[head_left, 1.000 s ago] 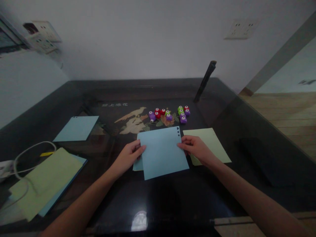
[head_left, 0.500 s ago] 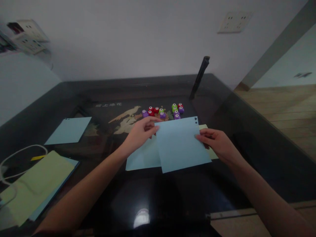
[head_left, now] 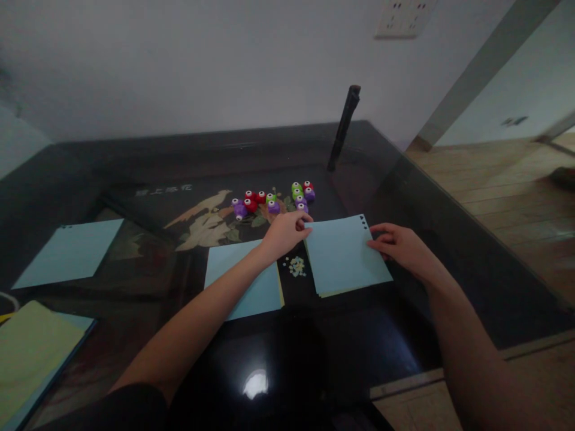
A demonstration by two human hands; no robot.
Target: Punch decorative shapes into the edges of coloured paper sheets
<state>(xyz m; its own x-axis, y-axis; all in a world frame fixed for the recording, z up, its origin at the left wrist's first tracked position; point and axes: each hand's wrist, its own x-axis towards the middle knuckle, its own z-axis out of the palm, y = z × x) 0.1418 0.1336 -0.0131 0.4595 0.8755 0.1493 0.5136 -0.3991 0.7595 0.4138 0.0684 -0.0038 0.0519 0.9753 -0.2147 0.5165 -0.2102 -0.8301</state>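
Both grips on the punched blue sheet (head_left: 348, 257), right of centre on the desk (head_left: 215, 383). Left grip (head_left: 306, 226) pinches the far-left corner, thumb on top. Right grip (head_left: 372, 234) has the right edge, thumb over the margin, just nearer than the three small cutouts (head_left: 364, 221). Can't tell how hard either one squeezes; finger undersides hidden.

Sheet lies over pale yellow paper (head_left: 335, 293), which peeks out along the near side. Can't see how flush the stack sits or how many layers I've got pinched.

Handling, my read: near weightless, thin, fairly crisp but bends if my grips crowd together. Creases and tears easily. Could skate on the layer below; desk looks glossy, so the bottom layer may slide too. Best hold: light pinch at opposite plain edges, slight tension, no fingertips across the cutouts, since that corner is weakest.

Watch the star-shaped paper bits (head_left: 296, 267) just left of the sheet: tiny, loose, a puff of air would likely scatter them. Second blue sheet (head_left: 258, 293) lies past them, under my left forearm in view.
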